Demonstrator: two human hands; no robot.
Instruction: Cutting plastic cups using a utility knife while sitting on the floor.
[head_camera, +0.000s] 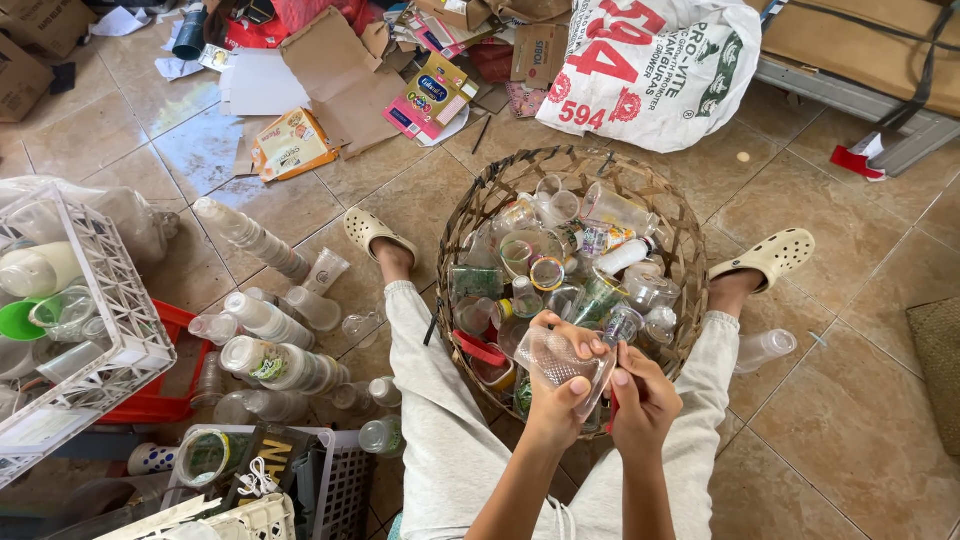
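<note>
Plastic cup gripped by left hand (fingers curled); right hand pinches its rim.

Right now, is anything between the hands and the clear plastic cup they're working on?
Nothing visible. The left hand already grips the crumpled clear plastic cup, and the right hand touches its edge, holding something small and red. Both sit directly above the round woven basket of plastic cups.
</note>
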